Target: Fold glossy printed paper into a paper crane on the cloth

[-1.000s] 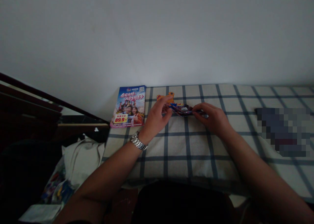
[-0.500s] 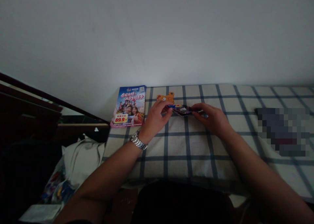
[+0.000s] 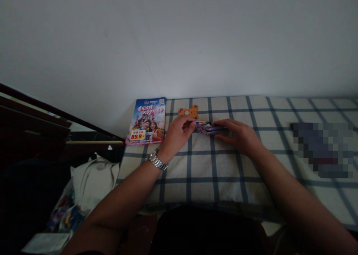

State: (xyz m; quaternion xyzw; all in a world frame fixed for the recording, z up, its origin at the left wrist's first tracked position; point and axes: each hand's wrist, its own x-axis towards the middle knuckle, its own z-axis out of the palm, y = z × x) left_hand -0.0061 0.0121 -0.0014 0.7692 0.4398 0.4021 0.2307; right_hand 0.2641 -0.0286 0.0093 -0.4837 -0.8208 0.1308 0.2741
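Observation:
A small purple patterned paper piece (image 3: pixel 207 127), folded flat, lies on the checked cloth (image 3: pixel 212 165) between my hands. My left hand (image 3: pixel 176 135), with a metal watch on the wrist, pinches its left end with closed fingers. My right hand (image 3: pixel 239 135) presses on its right end with the fingers laid close together. An orange bear-shaped cutout (image 3: pixel 189 112) lies just behind the paper, apart from both hands.
A colourful leaflet (image 3: pixel 146 120) lies at the cloth's back left corner by the white wall. A blurred dark object (image 3: pixel 323 148) sits on the right. Pale fabric and coloured wrappers (image 3: pixel 84 188) are piled below the cloth's left edge, beside dark furniture.
The paper piece has gone from slightly raised and open to lower and flatter on the cloth. My right hand's fingers have flattened over its right end. My left hand has barely shifted.

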